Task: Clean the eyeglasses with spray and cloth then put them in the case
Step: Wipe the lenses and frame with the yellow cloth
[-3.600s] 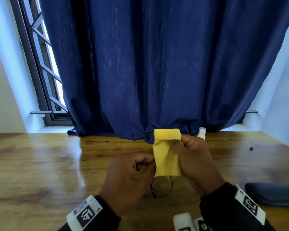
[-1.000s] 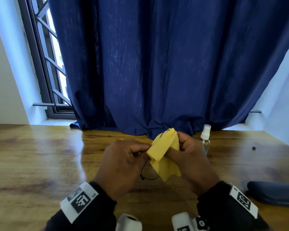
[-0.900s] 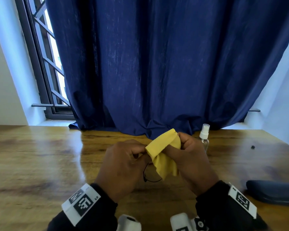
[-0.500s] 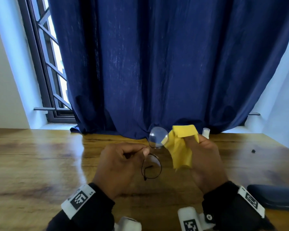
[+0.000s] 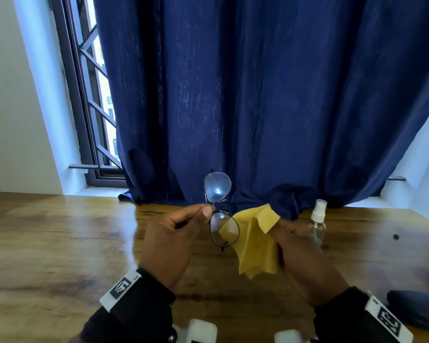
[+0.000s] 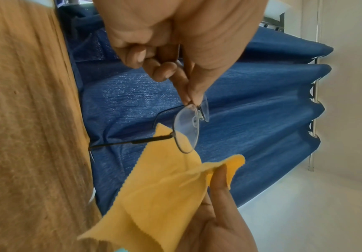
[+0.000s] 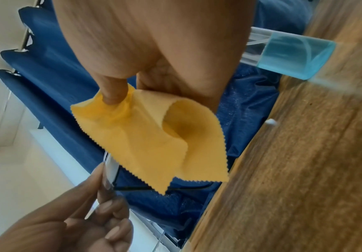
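Thin-framed round eyeglasses [image 5: 219, 209] hang upright above the wooden table, one lens over the other. My left hand [image 5: 174, 233] pinches them at the bridge between thumb and forefinger [image 6: 191, 97]. Just right of the lower lens, my right hand [image 5: 300, 248] pinches a yellow cloth [image 5: 255, 241] near its top corner, and the rest of it hangs loose [image 7: 154, 141]. The cloth is off the lenses. A clear spray bottle [image 5: 317, 221] with a white nozzle and blue liquid [image 7: 292, 58] stands behind my right hand. The dark glasses case [image 5: 416, 310] lies at the right edge.
A dark blue curtain [image 5: 258, 95] hangs right behind the table [image 5: 60, 243] and its hem rests on the far edge. A barred window [image 5: 94, 100] shows at the left. A small dark speck [image 5: 396, 236] lies on the wood at the far right.
The cloth was wrapped round a lens between both hands. My right hand has since drawn it off to the right, and my left hand has lifted the glasses so the upper lens stands bare.
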`<state>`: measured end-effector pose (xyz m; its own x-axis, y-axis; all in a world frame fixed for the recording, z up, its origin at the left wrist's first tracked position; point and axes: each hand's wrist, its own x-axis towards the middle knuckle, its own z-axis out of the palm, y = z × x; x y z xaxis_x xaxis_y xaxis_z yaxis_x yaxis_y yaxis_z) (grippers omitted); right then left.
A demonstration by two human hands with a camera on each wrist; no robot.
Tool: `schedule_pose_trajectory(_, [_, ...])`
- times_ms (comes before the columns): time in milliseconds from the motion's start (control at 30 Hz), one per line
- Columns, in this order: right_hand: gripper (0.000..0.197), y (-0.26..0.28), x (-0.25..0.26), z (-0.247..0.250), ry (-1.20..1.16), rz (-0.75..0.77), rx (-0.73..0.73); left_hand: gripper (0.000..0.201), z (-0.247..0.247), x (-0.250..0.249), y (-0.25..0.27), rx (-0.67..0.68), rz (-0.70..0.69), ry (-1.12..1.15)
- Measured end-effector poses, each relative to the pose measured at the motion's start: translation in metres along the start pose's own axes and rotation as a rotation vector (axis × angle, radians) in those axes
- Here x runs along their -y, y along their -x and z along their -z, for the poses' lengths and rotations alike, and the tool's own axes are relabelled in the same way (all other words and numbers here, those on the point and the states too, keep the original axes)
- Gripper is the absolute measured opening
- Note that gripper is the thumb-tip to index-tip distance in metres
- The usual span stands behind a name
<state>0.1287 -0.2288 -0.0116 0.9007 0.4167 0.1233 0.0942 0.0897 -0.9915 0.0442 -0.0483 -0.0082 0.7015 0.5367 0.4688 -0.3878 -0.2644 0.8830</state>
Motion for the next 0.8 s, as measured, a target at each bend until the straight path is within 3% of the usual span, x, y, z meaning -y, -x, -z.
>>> schedule_pose_trajectory(133, [0.061,-0.001,0.001,0.001,-0.020,0.033,-0.020,0.011,0.000,0.001,-0.001,-0.018,-0.013,-0.004])
schedule_pose_trajectory(267, [0.012,0.005,0.005,-0.003,0.145,0.083,0.133,0.011,-0.002,0.001,0.001,0.020,-0.004,0.006])
schedule_pose_trajectory(333, [0.014,0.009,0.001,-0.008,0.263,0.162,0.190,0.011,-0.005,0.001,0.004,0.054,0.014,0.026])
schedule_pose_trajectory(433, [0.019,0.013,0.001,-0.013,0.263,0.251,0.161,0.012,-0.008,0.002,0.008,0.069,0.013,0.024])
schedule_pose_trajectory(533, [0.024,0.013,0.001,-0.013,0.254,0.235,0.160,0.013,-0.010,0.004,0.011,0.066,0.005,-0.022])
schedule_pose_trajectory(700, [0.017,0.012,-0.002,-0.014,0.278,0.210,0.207,0.011,-0.014,0.008,0.013,0.021,0.026,-0.008])
schedule_pose_trajectory(800, [0.011,0.012,0.000,-0.013,0.261,0.208,0.202,0.012,-0.013,0.006,0.013,0.065,0.039,-0.012])
